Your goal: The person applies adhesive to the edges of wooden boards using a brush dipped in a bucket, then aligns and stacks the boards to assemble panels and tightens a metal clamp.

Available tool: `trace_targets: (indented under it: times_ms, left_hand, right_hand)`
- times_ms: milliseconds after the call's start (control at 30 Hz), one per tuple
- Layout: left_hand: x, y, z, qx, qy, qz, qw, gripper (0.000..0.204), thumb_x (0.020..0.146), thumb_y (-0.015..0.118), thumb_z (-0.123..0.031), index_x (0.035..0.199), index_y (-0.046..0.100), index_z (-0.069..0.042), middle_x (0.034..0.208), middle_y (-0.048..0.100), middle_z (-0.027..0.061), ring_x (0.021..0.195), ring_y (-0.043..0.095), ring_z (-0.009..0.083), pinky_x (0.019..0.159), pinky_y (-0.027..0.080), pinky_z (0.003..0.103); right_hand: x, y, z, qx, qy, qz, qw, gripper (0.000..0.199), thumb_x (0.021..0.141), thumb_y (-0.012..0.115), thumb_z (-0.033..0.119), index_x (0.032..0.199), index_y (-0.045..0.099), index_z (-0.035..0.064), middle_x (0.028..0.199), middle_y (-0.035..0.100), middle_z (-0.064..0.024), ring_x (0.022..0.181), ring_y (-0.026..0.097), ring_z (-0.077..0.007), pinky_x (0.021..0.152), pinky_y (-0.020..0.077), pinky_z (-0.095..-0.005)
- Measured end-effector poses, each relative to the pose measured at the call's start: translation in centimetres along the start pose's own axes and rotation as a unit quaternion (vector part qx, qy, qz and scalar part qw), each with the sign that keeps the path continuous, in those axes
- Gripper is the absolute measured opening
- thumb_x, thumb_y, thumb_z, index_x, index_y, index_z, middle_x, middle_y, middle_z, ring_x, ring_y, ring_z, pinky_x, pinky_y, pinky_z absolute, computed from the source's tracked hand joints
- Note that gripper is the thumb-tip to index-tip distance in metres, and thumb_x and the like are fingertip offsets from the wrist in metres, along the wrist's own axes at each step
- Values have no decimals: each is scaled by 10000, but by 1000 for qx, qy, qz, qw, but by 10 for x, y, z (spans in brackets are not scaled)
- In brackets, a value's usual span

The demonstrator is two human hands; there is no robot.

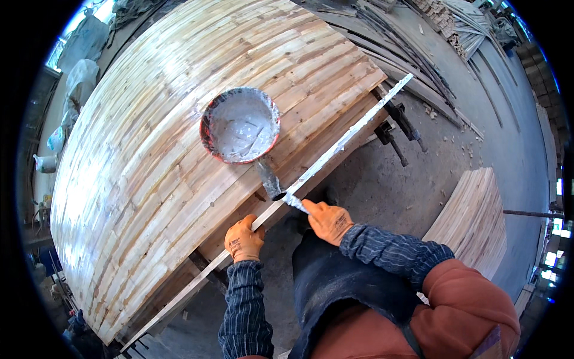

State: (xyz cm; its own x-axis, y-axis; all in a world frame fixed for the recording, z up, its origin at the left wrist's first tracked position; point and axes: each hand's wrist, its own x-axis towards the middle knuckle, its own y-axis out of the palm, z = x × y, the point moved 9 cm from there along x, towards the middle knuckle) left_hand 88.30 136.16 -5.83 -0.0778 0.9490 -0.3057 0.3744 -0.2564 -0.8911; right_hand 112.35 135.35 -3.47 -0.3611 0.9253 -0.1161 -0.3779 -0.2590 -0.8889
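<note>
A long, thin wooden strip runs slantwise along the near edge of a large board of joined wood pieces. White paste coats its far right half; the stretch by my left hand shows bare wood. My left hand, in an orange glove, is closed around the strip. My right hand, also orange-gloved, grips a white-smeared spreader whose end touches the strip where the paste stops. I cannot make out the spreader's exact kind. A red-rimmed pan of whitish paste rests on the board, its smeared handle pointing toward me.
Dark metal clamps jut from the board's right edge. A stack of wood strips stands to the right. Long timbers lie on the floor at the far right. Plastic-covered items line the left side.
</note>
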Motion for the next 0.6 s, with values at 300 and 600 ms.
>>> trace_targets:
  times_ms: [300,600]
  left_hand:
    - [-2,-13,-11,15,-4,7,1000,307,781,812,-301,1067,759,-202,985,765,128,963,715,355,865,551,452]
    - [1,-18,-13,7,-17,25,1000,294,788,801,-307,1058,763,-197,982,763,133,962,715,356,865,551,452]
  right_hand:
    - [3,-18,-10,74,5,4,997,436,978,625,261,1398,565,158,925,661,-172,779,697,-371,682,573,-457]
    - [6,-60,-51,-100,-15,-35,994,608,951,623,97,1504,514,324,844,592,-98,663,679,-252,576,558,-363]
